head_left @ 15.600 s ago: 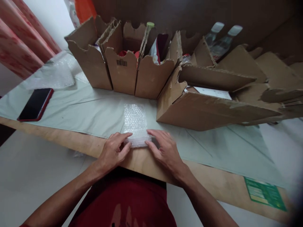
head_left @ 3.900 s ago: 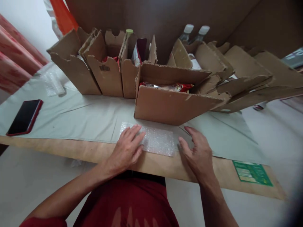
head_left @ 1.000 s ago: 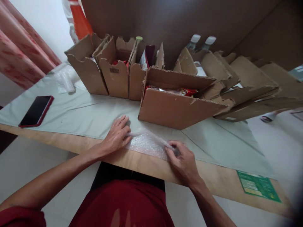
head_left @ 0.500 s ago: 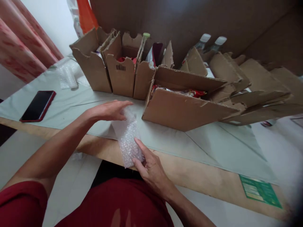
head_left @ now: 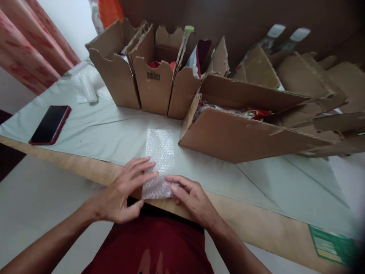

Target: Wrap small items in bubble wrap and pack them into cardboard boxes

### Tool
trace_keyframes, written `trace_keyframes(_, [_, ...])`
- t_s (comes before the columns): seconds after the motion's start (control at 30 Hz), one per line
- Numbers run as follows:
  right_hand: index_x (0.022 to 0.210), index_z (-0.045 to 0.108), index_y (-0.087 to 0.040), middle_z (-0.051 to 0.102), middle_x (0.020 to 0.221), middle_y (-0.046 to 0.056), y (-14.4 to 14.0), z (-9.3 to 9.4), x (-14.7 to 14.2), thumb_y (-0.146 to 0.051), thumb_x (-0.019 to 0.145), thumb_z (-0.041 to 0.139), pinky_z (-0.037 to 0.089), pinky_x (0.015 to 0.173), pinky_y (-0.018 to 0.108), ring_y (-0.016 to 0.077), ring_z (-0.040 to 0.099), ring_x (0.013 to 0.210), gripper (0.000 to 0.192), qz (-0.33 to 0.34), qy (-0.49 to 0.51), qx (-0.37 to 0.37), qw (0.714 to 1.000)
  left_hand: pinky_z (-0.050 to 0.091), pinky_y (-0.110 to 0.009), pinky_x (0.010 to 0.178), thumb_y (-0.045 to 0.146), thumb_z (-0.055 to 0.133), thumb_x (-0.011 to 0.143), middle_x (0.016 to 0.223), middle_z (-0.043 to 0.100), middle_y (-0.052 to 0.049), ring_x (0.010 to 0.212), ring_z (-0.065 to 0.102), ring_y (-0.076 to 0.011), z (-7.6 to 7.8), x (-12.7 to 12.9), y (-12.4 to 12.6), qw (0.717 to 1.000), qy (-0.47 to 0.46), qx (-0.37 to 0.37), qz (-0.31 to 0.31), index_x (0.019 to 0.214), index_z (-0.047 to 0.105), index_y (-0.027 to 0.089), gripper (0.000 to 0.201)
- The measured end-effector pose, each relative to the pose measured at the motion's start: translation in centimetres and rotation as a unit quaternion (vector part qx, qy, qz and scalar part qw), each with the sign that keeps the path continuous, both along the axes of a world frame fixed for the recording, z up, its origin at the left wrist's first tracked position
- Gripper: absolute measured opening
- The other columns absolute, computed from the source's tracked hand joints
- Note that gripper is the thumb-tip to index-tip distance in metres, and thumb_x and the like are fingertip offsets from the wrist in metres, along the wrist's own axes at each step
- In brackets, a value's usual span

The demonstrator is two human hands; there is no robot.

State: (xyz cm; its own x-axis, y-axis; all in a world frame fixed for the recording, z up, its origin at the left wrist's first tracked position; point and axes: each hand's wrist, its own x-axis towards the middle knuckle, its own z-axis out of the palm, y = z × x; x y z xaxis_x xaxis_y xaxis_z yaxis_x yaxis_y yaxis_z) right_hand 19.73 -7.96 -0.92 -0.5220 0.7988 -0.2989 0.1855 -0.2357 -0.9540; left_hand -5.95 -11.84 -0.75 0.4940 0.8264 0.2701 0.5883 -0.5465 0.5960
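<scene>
One camera on the person's head looks forward and steeply down, close over the counter (head_left: 256,224) edge, with cardboard boxes (head_left: 154,87) lined along the far side

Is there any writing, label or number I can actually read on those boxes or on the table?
No text here can be read.
Barcode label on the middle upright cardboard box: bars only, digits too small.
Green sticker on the table's wooden edge: printed lines, blurred.
Red packets in the long open box: print not legible.
</scene>
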Motion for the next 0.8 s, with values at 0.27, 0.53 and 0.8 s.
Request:
trace_keyframes(0.27, [0.142,0.058,-0.019,0.078,0.100,0.009,0.2,-0.7,-0.2,-0.047,0.105,0.050,0.056,0.065,0.030,0.0175,0.072,0.076,0.047,-0.067,0.034,0.030,0.997,0.059,-0.034,0.075,0.021,0.059,0.096,0.090,0.076,-0.004,0.075,0.067,-0.0177,-2.6,2.4,1.8,0.971,-0.057,-0.005,0.231,0.126,0.068,0.022,0.031])
trace_keyframes(0.53, [0.133,0.068,-0.022,0.068,0.140,0.014,2.0,-2.2,-0.7,-0.014,0.100,0.054,0.050,0.103,0.049,0.0309,0.056,0.136,0.037,0.073,-0.256,0.558,0.786,0.058,-0.029,0.071,0.023,0.061,0.092,0.081,0.071,0.001,0.066,0.064,-0.0142,-3.0,2.4,3.3,0.961,-0.041,-0.055,0.269,0.138,0.061,0.019,0.046])
trace_keyframes(0.8, [0.117,0.073,-0.025,0.078,0.122,0.006,3.6,-1.7,-1.1,-0.015,0.103,0.052,0.045,0.102,0.044,0.0241,0.067,0.119,0.027,0.127,-0.235,0.522,0.810,0.054,-0.047,0.097,0.023,0.066,0.096,0.123,0.072,-0.013,0.113,0.067,-0.0285,-2.2,2.3,1.0,0.974,0.046,0.149,0.164,0.128,0.063,0.021,0.031])
